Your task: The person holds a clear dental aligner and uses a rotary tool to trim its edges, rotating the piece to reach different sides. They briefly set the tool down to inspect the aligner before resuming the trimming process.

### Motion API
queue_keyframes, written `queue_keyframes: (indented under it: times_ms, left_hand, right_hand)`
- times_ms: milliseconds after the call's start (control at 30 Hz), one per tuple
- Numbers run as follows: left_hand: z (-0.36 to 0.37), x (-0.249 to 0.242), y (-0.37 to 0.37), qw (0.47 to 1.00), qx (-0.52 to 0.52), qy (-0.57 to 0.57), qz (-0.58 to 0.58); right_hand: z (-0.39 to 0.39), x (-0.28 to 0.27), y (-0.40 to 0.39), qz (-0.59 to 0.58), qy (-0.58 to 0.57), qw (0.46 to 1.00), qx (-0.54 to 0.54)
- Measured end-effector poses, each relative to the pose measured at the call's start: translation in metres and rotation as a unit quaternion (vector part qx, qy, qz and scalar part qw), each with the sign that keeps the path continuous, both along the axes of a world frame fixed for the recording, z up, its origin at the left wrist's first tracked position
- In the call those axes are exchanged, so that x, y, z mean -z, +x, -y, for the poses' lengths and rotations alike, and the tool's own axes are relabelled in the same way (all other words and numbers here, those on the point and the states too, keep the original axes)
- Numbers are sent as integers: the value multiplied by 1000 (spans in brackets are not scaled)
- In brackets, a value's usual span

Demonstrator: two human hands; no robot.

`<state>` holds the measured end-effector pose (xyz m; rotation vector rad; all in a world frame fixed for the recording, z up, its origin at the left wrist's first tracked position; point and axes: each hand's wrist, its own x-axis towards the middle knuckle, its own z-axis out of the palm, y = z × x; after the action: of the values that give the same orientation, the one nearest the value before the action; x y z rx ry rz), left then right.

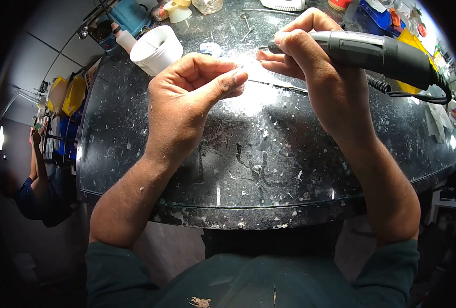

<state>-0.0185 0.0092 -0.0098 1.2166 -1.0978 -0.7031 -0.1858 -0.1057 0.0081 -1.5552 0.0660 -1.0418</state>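
Note:
My right hand is wrapped round a black rotary handpiece, held nearly level with its tip pointing left. From its back end a coiled black cord loops down. Thumb and fingertips of my left hand are pinched together just left of the handpiece tip. Whatever sits in that pinch is tiny and pale, washed out by the bright light, and I cannot make it out. A thin metal hand tool lies on the bench below and between both hands.
A white tub stands beyond my left hand, beside a pink-capped bottle and a blue machine. The dark speckled bench is dusted with white bits. Blue trays and yellow bins are at right. Another person is far left.

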Motion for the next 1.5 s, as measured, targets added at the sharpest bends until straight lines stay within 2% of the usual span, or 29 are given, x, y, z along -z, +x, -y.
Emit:
queue_keyframes:
  times_ms: [100, 233, 433, 500, 533, 600, 833, 933, 1000, 1033, 1100, 1200, 1333, 1400, 1500]
  left_hand:
    - [0, 0, 0, 1000, 2, -6, 7]
    - [0, -2, 1, 1000, 10, 2, 2]
    - [0, -3, 1, 1000, 5, 5, -3]
    - [0, -2, 1, 1000, 6, 1, 0]
    - [0, -2, 1, 1000, 7, -1, 2]
    - [0, -2, 2, 1000, 5, -1, 2]
    - [-1, 0, 4, 999, -4, -5, 41]
    - [0, -1, 5, 1000, 0, -2, 29]
    - [0, -1, 5, 999, -1, -5, 32]
    - [0, -1, 5, 999, -4, -7, 35]
    - [0, -1, 5, 999, -5, -7, 39]
    - [0, -1, 5, 999, -8, -7, 40]
    - [0, -1, 5, 999, -8, -8, 36]
    - [1, -1, 5, 999, -9, -6, 38]
    - [1, -1, 5, 999, -12, -1, 41]
  right_hand:
    - [-1, -1, 0, -2, 63, 998, 2]
    - [-3, -1, 0, -17, 60, 998, 22]
    - [0, 6, 4, 65, 7, 997, -50]
    - [0, 21, 13, -7, 89, 991, 100]
    - [0, 18, 11, -7, 88, 991, 99]
    - [-2, 8, 5, 5, 19, 999, 45]
    - [-2, -3, 0, 8, 14, 1000, -11]
    - [-2, -2, 1, 1, 66, 998, -13]
    - [1, 1, 1, -140, -104, 976, 131]
    - [1, 2, 2, -139, -105, 976, 130]
    - [0, 2, 3, -122, -46, 984, 123]
    - [1, 3, 3, -117, -22, 986, 115]
    - [1, 4, 2, -126, -55, 983, 124]
    - [-5, 0, 2, -41, 50, 997, 38]
    - [-1, -2, -1, -39, 42, 998, 9]
